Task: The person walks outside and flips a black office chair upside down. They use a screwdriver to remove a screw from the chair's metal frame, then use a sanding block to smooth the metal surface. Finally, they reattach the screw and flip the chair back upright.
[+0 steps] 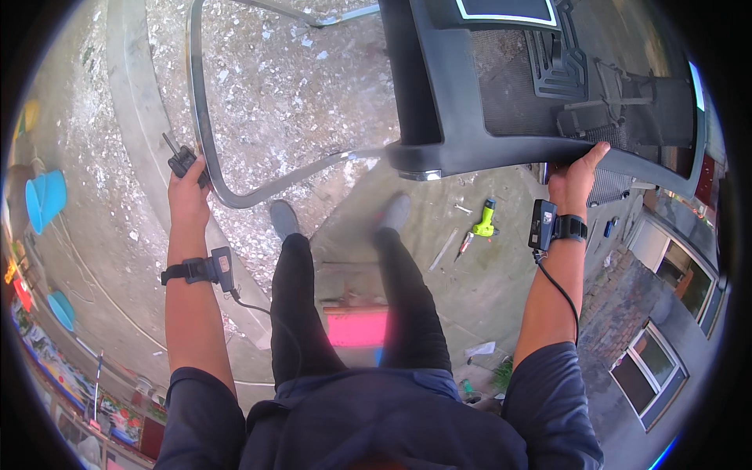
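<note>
I hold an office chair up in front of me, turned on its side. Its black mesh backrest [540, 86] fills the upper right, and its chrome tube frame [235, 192] loops across the upper left. My right hand [576, 176] grips the lower edge of the backrest. My left hand [188, 188] grips the chrome tube near its bend, beside a small black fitting [182, 160]. Both wrists carry a black strapped device with a cable. My legs in dark trousers and grey shoes stand below on concrete.
On the ground lie a yellow-green power drill [486, 219] and small hand tools [462, 244]. A pink stool [356, 325] stands under my legs. Blue plastic tubs [45, 196] sit at far left. A brick building with windows [650, 368] is at the right.
</note>
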Available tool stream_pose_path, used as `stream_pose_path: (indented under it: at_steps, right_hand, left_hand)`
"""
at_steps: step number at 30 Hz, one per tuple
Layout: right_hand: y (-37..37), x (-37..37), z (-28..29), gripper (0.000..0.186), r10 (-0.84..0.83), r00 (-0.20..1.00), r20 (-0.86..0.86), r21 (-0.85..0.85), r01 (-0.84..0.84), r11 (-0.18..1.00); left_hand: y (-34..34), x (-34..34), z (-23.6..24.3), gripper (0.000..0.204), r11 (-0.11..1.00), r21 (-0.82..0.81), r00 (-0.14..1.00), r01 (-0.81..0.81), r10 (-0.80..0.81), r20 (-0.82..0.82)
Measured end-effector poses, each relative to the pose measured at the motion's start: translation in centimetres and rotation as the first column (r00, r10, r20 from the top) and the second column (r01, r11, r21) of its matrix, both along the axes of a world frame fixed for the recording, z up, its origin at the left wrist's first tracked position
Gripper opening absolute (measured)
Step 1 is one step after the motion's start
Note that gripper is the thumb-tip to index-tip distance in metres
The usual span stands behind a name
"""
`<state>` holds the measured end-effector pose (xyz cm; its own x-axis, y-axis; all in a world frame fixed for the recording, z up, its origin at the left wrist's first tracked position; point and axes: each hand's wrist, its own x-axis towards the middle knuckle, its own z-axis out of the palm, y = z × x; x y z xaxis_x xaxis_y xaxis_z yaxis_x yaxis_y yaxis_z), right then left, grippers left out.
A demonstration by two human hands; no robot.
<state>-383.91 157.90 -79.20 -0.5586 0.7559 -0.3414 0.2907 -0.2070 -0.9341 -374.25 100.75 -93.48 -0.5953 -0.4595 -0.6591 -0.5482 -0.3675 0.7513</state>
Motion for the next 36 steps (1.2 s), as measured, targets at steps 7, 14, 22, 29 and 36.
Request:
stream_pose_path:
  at_steps: [7, 14, 22, 29, 36]
  right_hand:
    - [1.5, 2.3, -3.3, 0.085, -0.095, 0.995, 0.021, -0.104, 0.097, 0.99]
    - [5.2, 7.2, -8.6, 0.085, -0.172, 0.977, 0.125, -0.229, 0.197, 0.953]
    - [5.4, 13.2, -15.1, 0.08, -0.299, 0.935, 0.189, -0.277, 0.343, 0.897]
    - [3.7, 13.9, -15.7, 0.08, -0.389, 0.882, 0.267, -0.27, 0.456, 0.848]
    - [5.8, 15.2, -16.2, 0.084, -0.321, 0.871, 0.371, -0.323, 0.445, 0.835]
  left_hand:
    - [-2.3, -3.1, 3.3, 0.04, 0.976, 0.06, 0.978, 0.209, -0.209, -0.012]
    - [-1.5, -6.3, 5.5, 0.043, 0.945, -0.032, 0.945, 0.325, -0.326, -0.036]
    - [0.5, -8.6, 6.5, 0.042, 0.88, -0.097, 0.883, 0.465, -0.469, -0.013]
    - [0.6, -5.7, 4.9, 0.045, 0.885, -0.121, 0.893, 0.449, -0.448, 0.043]
    - [0.8, -5.0, 4.3, 0.046, 0.895, -0.072, 0.897, 0.441, -0.442, -0.008]
